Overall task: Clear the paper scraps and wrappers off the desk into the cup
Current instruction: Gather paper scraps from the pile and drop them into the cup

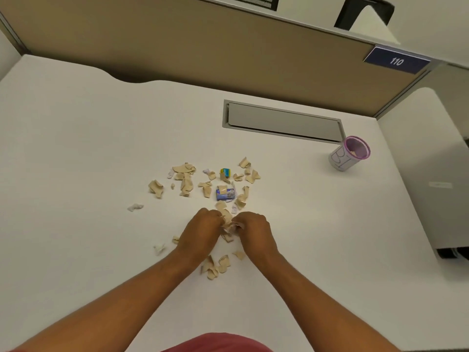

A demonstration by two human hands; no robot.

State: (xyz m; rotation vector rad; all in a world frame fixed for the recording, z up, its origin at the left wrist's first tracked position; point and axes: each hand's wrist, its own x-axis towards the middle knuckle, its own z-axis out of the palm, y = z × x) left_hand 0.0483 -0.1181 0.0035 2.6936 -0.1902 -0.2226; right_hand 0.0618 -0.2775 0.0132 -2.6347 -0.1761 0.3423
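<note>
The white desk [76, 148] has a tan wall [177, 47] behind it. Tan scraps [185, 179] lie in the middle, with a blue wrapper [225, 194] among them. Both hands — left [200, 232], right [253, 229] — are curled shut on scraps between them. The cup [349, 154] stands far right, beside a grey flap [284, 121].

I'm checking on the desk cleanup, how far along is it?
Early on. The cup holds a few scraps. Both hands, left hand and right hand, are gathering scraps between them. Most scraps and the blue wrapper remain on the desk.
</note>
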